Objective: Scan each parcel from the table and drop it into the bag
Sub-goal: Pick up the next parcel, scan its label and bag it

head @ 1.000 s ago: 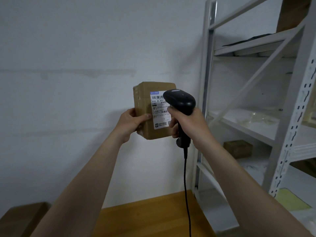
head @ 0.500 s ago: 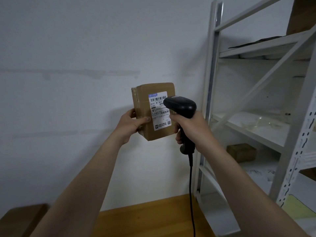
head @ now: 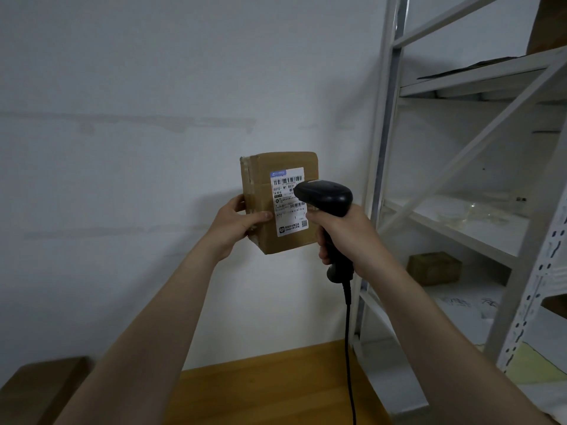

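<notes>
Brown cardboard parcel [head: 260, 191]: left grip [head: 236, 222] holding it, right grip [head: 340, 234] clasping black corded scanner [head: 325, 197] at its 3 o'clock; scanning apparently underway, bagging remaining.

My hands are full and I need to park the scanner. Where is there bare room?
The wooden table shows bare wood, bordered by the wall behind and the scanner cable at right. A brown box sits left of it. The rack's lower shelf holds a small box.
</notes>
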